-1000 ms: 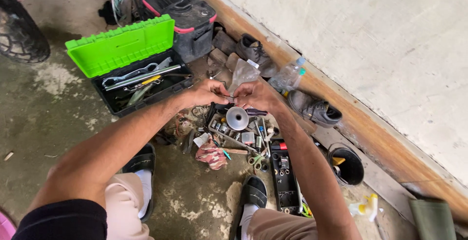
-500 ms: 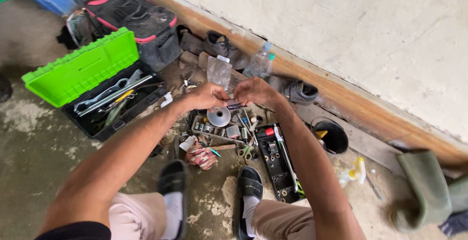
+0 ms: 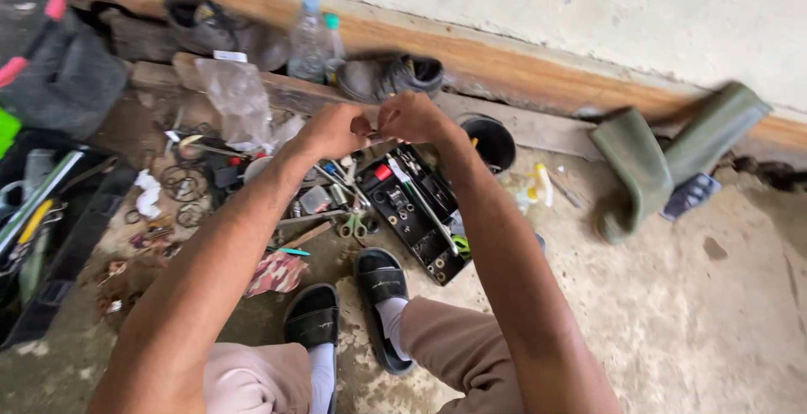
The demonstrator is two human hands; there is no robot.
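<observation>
Two hands meet above the clutter on the concrete floor [image 3: 714, 313]: the left hand [image 3: 332, 131] and the right hand [image 3: 412, 117] are both clenched, pinching a small part [image 3: 371, 134] between their fingertips, too tiny to identify. Left lies an open toolbox [image 3: 50, 237], nearer the middle scissors [image 3: 354, 226] and a black socket tray [image 3: 412, 212], all within reach. Far right, green rubber boots [image 3: 664, 158] lie against the wall.
</observation>
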